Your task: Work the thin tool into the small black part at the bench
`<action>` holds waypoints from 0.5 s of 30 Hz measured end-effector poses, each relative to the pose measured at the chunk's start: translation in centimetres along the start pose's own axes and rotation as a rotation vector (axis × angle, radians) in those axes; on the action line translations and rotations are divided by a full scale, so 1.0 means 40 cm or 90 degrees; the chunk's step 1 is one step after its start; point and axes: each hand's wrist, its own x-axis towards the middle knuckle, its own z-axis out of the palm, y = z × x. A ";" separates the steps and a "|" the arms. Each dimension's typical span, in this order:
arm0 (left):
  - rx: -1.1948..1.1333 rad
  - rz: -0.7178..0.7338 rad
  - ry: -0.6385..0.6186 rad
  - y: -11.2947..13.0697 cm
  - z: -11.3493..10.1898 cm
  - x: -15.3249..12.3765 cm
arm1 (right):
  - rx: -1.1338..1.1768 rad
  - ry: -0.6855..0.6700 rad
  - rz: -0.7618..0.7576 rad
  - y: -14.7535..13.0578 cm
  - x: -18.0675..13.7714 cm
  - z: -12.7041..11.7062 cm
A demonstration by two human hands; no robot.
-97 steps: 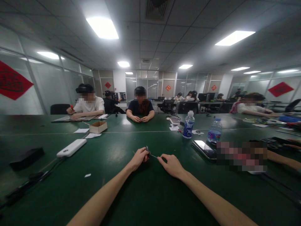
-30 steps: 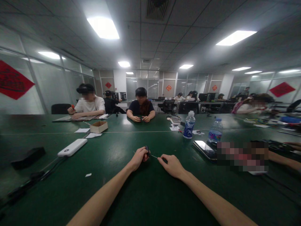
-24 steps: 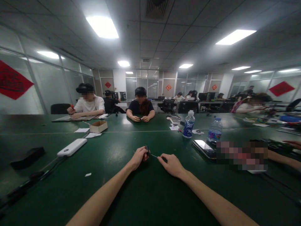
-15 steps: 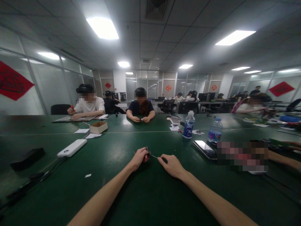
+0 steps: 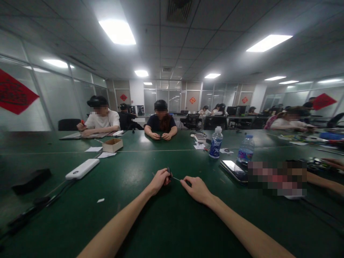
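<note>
Both my forearms reach out over the green table (image 5: 150, 229). My left hand (image 5: 158, 180) is closed in a pinch on a small black part (image 5: 169, 172) held just above the table. My right hand (image 5: 197, 188) is closed on the handle of a thin metal tool (image 5: 176, 178), whose tip points left into the black part. The two hands are a short gap apart, joined by the tool's shaft.
A white power bank (image 5: 82, 168) and a black box (image 5: 31, 181) lie at the left, a cardboard box (image 5: 112, 144) behind them. Two water bottles (image 5: 215, 142) and a phone (image 5: 233, 170) sit at the right. Other people sit across the table and at the right.
My hands and the tool have stayed where they were. Only people in the far right background have shifted a little.
</note>
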 end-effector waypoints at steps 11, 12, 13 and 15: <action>0.014 0.004 -0.005 -0.002 -0.001 0.000 | 0.019 -0.012 -0.006 0.005 0.001 0.002; 0.014 0.003 -0.006 -0.003 -0.002 0.001 | 0.021 -0.016 -0.005 0.004 0.000 0.001; 0.014 0.001 -0.006 -0.004 -0.002 0.002 | 0.020 -0.019 -0.003 0.003 0.000 0.000; 0.013 -0.004 -0.007 -0.005 -0.003 0.002 | 0.016 -0.020 0.000 0.002 -0.001 -0.001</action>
